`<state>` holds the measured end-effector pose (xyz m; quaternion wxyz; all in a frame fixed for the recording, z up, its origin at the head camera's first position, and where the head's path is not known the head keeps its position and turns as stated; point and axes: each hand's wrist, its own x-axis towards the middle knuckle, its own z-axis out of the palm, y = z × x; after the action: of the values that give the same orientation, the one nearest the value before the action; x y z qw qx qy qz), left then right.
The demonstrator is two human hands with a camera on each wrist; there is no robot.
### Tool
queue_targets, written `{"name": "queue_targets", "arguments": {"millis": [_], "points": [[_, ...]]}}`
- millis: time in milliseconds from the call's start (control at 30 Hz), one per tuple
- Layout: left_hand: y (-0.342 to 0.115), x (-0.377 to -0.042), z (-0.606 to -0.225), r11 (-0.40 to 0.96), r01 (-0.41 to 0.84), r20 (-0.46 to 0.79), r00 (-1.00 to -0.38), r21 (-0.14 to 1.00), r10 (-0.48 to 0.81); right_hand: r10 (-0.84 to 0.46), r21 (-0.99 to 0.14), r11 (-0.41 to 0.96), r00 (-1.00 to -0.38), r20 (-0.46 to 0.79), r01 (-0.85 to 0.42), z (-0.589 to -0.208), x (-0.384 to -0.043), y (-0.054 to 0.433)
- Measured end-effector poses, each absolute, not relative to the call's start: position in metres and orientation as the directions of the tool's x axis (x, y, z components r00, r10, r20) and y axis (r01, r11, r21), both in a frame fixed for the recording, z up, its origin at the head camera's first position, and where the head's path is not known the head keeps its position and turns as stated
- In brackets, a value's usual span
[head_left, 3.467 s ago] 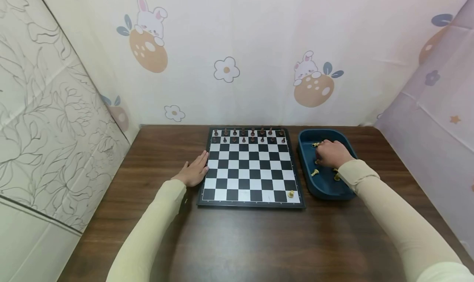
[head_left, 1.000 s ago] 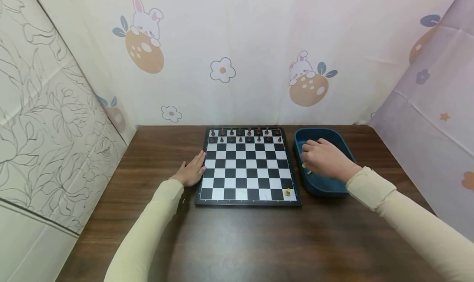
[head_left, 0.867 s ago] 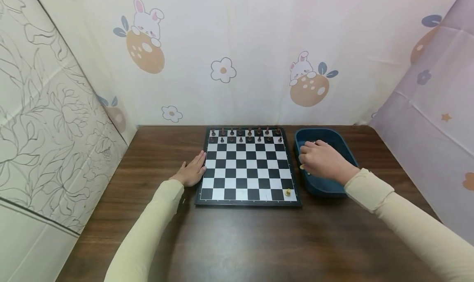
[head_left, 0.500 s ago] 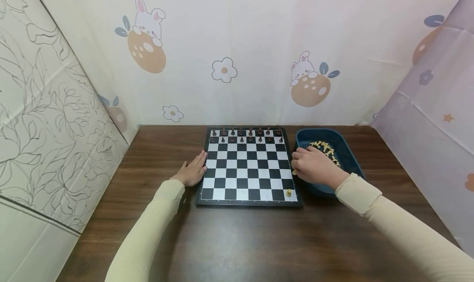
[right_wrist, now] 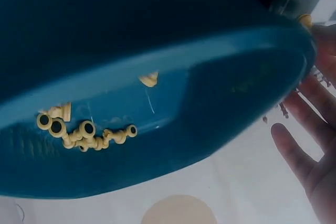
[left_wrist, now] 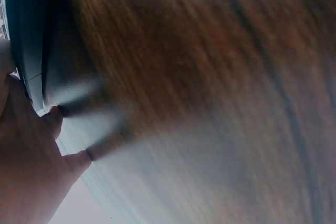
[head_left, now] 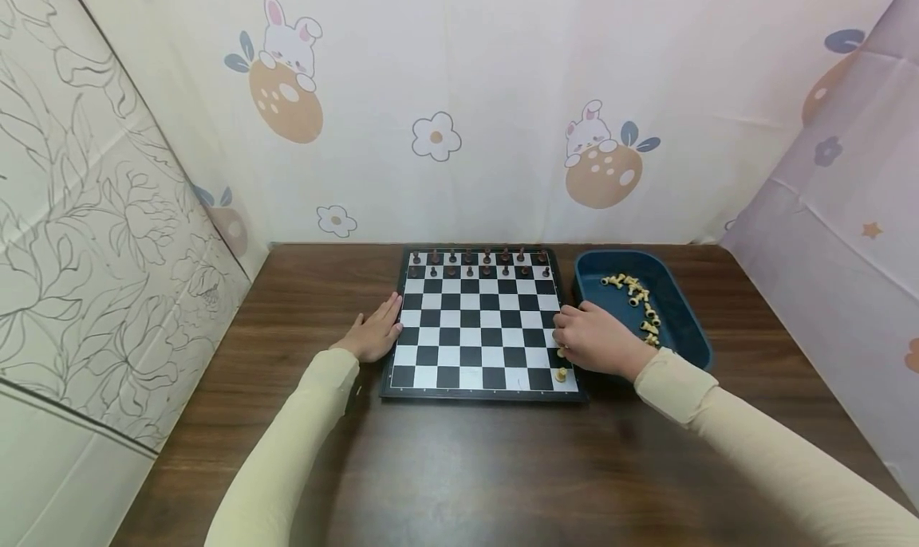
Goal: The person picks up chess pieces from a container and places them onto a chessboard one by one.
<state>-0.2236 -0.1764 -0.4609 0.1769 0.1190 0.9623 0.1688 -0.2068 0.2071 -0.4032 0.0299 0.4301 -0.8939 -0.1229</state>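
Observation:
My right hand (head_left: 594, 338) is over the near right edge of the chessboard (head_left: 459, 356), pinching a cream chess piece (right_wrist: 304, 20); its kind is mostly hidden by the fingers. Just below it, another cream chess piece (head_left: 562, 375) stands on the near right corner square. My left hand (head_left: 372, 333) lies with straight fingers on the table along the board's left edge, touching it. Dark brown chess pieces (head_left: 487, 270) stand in two full rows across the far end of the board.
Right of the board sits a blue plastic bin (head_left: 692, 332) with several cream chess pieces (right_wrist: 86, 135) lying in it, partly behind the right forearm. The brown wooden table (head_left: 459, 467) meets a patterned wall covering (head_left: 502, 180) at the back.
My right hand has come up out of the blue bin with a cream chess piece and moved left and nearer, over the board's right edge. The left hand has stayed put.

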Motion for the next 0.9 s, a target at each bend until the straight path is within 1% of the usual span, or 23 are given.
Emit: {"name": "queue_targets", "arguments": {"millis": [133,433,700,900], "points": [[-0.176,-0.223,-0.459,0.915,0.167,-0.301,-0.910,0.368,0.287,-0.779,0.232,0.596,-0.624,-0.066,-0.769,-0.407,-0.207,0.207],[-0.176,-0.224,-0.461,0.915,0.165,-0.302,-0.909,0.368,0.286,-0.788,0.234,0.586,-0.613,-0.057,-0.776,-0.408,-0.205,0.208],[-0.176,-0.224,-0.460,0.916,0.166,-0.302,-0.910,0.366,0.285,-0.790,0.255,0.584,-0.612,-0.037,-0.770,-0.396,-0.206,0.213],[-0.177,-0.224,-0.461,0.916,0.164,-0.303,-0.910,0.365,0.284,-0.780,0.255,0.603,-0.626,-0.011,-0.756,-0.383,-0.210,0.220]]}}
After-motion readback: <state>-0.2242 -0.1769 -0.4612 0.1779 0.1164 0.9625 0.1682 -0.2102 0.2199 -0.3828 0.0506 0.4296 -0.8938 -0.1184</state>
